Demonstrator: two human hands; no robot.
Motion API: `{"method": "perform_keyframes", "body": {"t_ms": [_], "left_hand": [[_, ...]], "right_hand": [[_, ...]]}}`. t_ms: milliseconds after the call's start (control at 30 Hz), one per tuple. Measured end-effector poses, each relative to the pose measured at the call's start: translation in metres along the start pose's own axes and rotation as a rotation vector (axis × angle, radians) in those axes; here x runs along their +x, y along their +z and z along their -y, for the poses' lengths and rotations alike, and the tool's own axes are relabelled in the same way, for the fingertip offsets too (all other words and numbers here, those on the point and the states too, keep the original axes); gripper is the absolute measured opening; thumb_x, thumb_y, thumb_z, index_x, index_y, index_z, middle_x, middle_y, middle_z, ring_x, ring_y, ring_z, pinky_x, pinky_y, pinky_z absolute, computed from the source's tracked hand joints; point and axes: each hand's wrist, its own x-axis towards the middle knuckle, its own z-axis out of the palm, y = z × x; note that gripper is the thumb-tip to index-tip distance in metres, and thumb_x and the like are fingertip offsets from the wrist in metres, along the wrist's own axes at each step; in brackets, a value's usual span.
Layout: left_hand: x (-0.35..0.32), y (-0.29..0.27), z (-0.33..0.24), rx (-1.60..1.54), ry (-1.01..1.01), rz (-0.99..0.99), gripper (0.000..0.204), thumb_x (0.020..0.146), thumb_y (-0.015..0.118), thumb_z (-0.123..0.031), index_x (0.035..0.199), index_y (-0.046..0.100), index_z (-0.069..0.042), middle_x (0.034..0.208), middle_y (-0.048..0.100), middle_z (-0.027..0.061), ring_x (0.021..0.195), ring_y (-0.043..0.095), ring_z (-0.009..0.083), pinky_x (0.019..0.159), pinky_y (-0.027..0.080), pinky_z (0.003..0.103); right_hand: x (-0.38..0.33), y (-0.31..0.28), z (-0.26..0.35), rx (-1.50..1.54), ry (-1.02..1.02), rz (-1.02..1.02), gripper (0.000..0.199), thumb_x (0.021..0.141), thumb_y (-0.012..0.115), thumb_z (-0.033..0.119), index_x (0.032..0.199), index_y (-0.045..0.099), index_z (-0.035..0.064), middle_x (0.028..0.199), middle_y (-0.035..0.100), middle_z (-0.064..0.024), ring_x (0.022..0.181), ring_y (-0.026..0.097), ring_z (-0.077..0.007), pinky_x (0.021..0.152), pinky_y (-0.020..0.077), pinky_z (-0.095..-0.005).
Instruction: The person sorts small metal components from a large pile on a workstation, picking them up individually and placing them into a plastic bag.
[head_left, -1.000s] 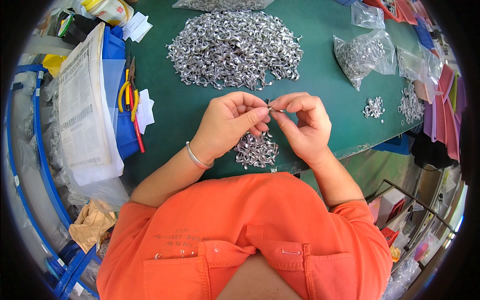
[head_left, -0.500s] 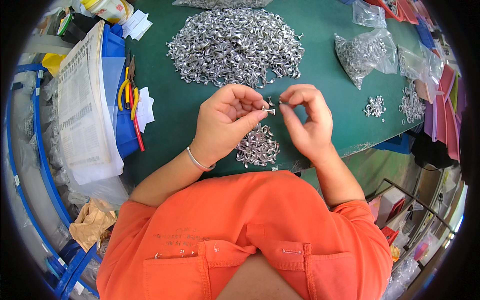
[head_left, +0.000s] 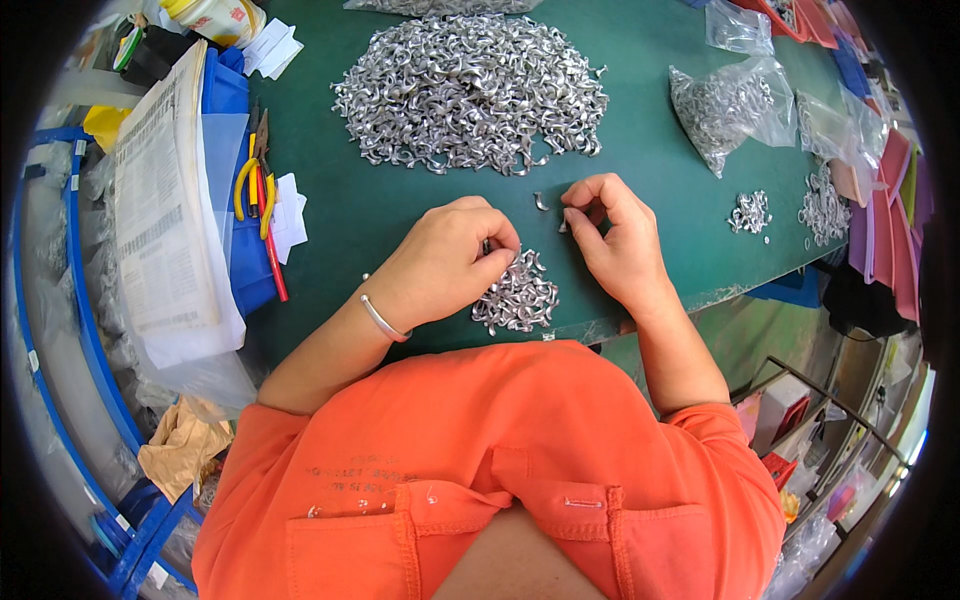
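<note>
My left hand (head_left: 452, 258) is closed, its fingertips pinched together at the upper left edge of a small pile of silvery curved metal pieces (head_left: 516, 295). Its fingers hide whatever lies between them. To the right, my right hand (head_left: 618, 240) hovers over the table with thumb and forefinger pinched. A tiny silvery bit shows at those fingertips, too small to name. Between the two hands a single curved metal piece (head_left: 541, 201) lies on the green table. Farther back spreads a large heap of similar curved metal pieces (head_left: 470, 95).
The green table (head_left: 640, 200) holds a clear bag of metal parts (head_left: 730, 105) at the far right. Small ring-like parts (head_left: 748, 212) lie in a cluster nearer. Yellow-handled pliers (head_left: 262, 180), a red pen (head_left: 277, 265) and stacked printed sheets (head_left: 165, 210) are on the left.
My left hand has moved down and left to the small pile; the metal piece that showed in its fingertips is out of sight. My right hand has shifted only slightly.
</note>
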Motion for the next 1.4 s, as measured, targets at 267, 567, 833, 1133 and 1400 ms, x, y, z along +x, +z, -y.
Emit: {"method": "perform_keyframes", "body": {"t_ms": [267, 567, 833, 1133, 1400], "left_hand": [[0.002, 0.004, -0.005, -0.155, -0.080, -0.047, 0.008, 0.083, 0.064, -0.002, 0.090, 0.067, 0.001, 0.082, 0.060, 0.0031, 0.065, 0.057, 0.0075, 0.059, 0.046, 0.021], [0.007, 0.009, -0.009, -1.016, -0.311, 0.023, 0.018, 0.092, 0.060, -0.004, 0.107, 0.058, 0.005, 0.094, 0.067, 0.0129, 0.082, 0.069, 0.0183, 0.069, 0.058, 0.027], [0.004, 0.009, -0.008, -1.045, -0.151, -0.131, 0.018, 0.083, 0.069, 0.004, 0.099, 0.061, 0.004, 0.092, 0.068, 0.0123, 0.081, 0.068, 0.0167, 0.072, 0.057, 0.027], [0.004, 0.011, -0.007, -0.962, -0.117, -0.171, 0.021, 0.080, 0.070, 0.007, 0.098, 0.063, 0.002, 0.092, 0.068, 0.0108, 0.084, 0.067, 0.0145, 0.075, 0.056, 0.026], [0.002, 0.013, -0.008, -0.902, -0.024, -0.181, 0.013, 0.084, 0.063, 0.009, 0.097, 0.063, 0.005, 0.097, 0.064, 0.0109, 0.084, 0.067, 0.0164, 0.076, 0.057, 0.028]], "right_hand": [[-0.004, -0.006, -0.003, -0.206, -0.168, 0.073, 0.022, 0.075, 0.069, -0.008, 0.088, 0.054, 0.0025, 0.085, 0.060, -0.0103, 0.076, 0.061, -0.0274, 0.068, 0.0497, -0.0327], [-0.011, 0.011, 0.016, 0.664, -0.191, -0.046, 0.021, 0.081, 0.064, -0.014, 0.082, 0.052, 0.0028, 0.097, 0.062, -0.0114, 0.090, 0.063, -0.0161, 0.082, 0.0525, -0.0292], [-0.005, 0.012, 0.020, 0.266, -0.528, -0.102, 0.024, 0.071, 0.062, -0.018, 0.075, 0.053, 0.0043, 0.083, 0.065, -0.0085, 0.078, 0.062, -0.0244, 0.070, 0.0507, -0.0340], [-0.005, 0.011, 0.022, 0.103, -0.733, -0.100, 0.026, 0.062, 0.064, -0.017, 0.072, 0.053, 0.0039, 0.085, 0.066, -0.0092, 0.078, 0.062, -0.0267, 0.069, 0.0509, -0.0338], [-0.005, 0.013, 0.021, 0.181, -0.591, -0.140, 0.024, 0.069, 0.057, -0.019, 0.078, 0.051, 0.0026, 0.089, 0.065, -0.0123, 0.079, 0.062, -0.0270, 0.071, 0.0514, -0.0329]]}}
